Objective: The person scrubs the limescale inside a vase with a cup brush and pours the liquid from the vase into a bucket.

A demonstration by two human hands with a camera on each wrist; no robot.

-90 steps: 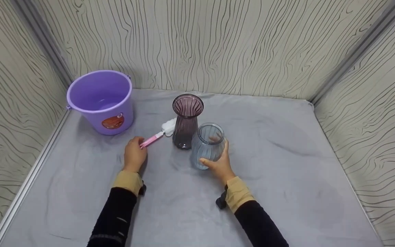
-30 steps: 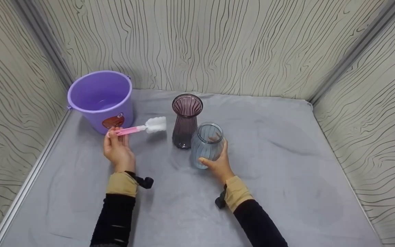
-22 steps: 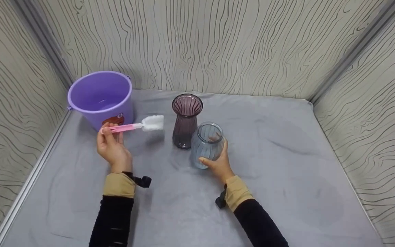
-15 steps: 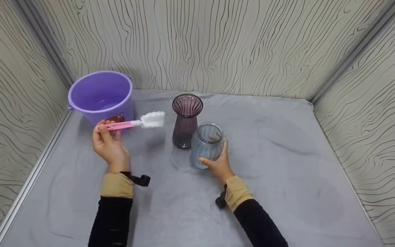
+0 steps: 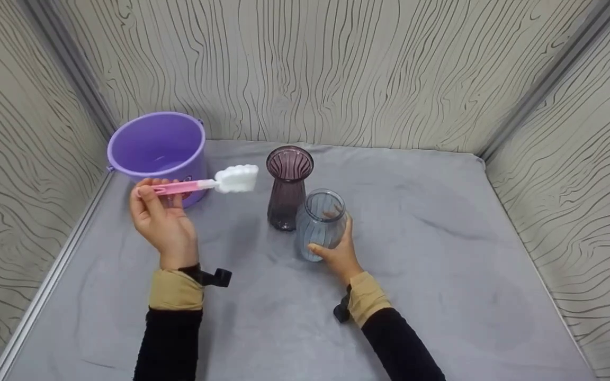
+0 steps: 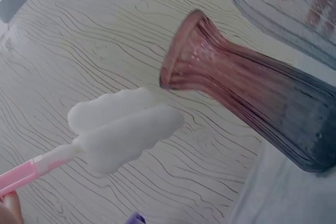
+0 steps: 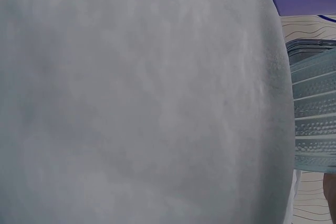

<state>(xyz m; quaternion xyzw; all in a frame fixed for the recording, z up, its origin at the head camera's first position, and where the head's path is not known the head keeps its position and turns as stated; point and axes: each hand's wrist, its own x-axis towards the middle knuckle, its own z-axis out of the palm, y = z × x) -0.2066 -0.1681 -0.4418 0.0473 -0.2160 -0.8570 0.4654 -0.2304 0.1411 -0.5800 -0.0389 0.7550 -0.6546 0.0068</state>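
My left hand (image 5: 166, 227) pinches the pink handle of a sponge bottle brush (image 5: 236, 179), held up in front of the bucket with its white head pointing right. In the left wrist view the white sponge head (image 6: 126, 127) shows two ridged lobes, close to the mouth of a purple glass vase (image 6: 210, 66). That purple vase (image 5: 286, 196) stands upright on the cloth. Just right of and nearer than it, a blue ribbed glass vase (image 5: 320, 227) stands upright, with my right hand (image 5: 339, 254) wrapped around its side, thumb in front. At the right wrist view's edge, part of the blue vase (image 7: 315, 114) appears.
A purple bucket (image 5: 130, 153) with a red label stands at the back left, partly behind my left hand. Grey cloth (image 5: 442, 264) covers the table. Wood-patterned panels (image 5: 337, 69) enclose the back and both sides.
My left hand has picked the bottle brush up off the cloth, turned palm up and moved left and upward with it. My right hand keeps its grip on the blue vase in the same place.
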